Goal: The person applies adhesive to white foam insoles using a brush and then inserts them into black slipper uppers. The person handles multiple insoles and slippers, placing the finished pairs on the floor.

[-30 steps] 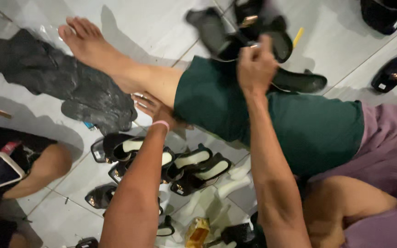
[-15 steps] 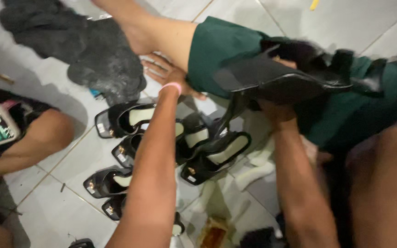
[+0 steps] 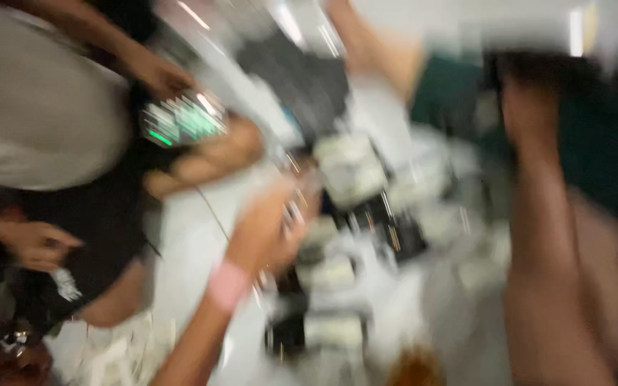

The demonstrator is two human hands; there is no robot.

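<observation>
Mostly the frame is a smear, yet the floor (image 3: 194, 250) reads as pale, glossy tile running from the centre down to the lower edge. Black shoes with pale insoles (image 3: 345, 271) lie scattered across the middle of it, just right of the left hand (image 3: 270, 229), which reaches in from the lower centre with a pink band (image 3: 229, 284) at the wrist; its fingers are too blurred to tell whether they grip anything. At upper right the right hand (image 3: 531, 107) is raised against something dark, its fingers likewise unreadable. A dark cloth (image 3: 302, 78) lies at top centre. At upper left, another person's hand (image 3: 155, 71) holds a lit phone (image 3: 184, 121).
</observation>
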